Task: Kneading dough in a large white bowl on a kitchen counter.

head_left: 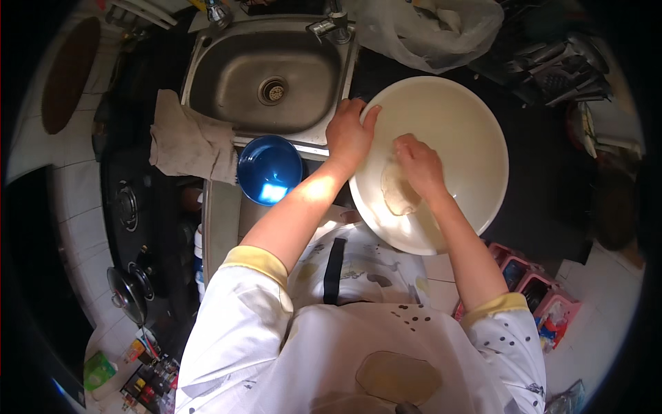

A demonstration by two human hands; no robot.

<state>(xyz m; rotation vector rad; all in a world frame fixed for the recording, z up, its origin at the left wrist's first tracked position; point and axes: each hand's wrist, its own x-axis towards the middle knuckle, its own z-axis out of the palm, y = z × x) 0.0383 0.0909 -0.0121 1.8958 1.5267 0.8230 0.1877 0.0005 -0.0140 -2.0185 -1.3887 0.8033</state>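
Note:
A large cream-white basin (476, 155) stands in front of me, to the right of the sink. My left hand (351, 129) grips its left rim, with the thumb over the edge and the fingers curled on the outer side. Inside the basin, a pale, flattened lump of dough (397, 194) lies toward the near left. Curled fingers of my right hand (420, 163) are on the dough's upper right part and cover some of it. The fingertips of that hand are hidden beneath it.
A stainless steel sink (222, 77) is at the back left, with a faucet (339, 26). In front of it are a blue bowl (269, 165) and a beige cloth (191, 137). A plastic bag (429, 46) sits behind the basin; utensils (563, 67) stand back right.

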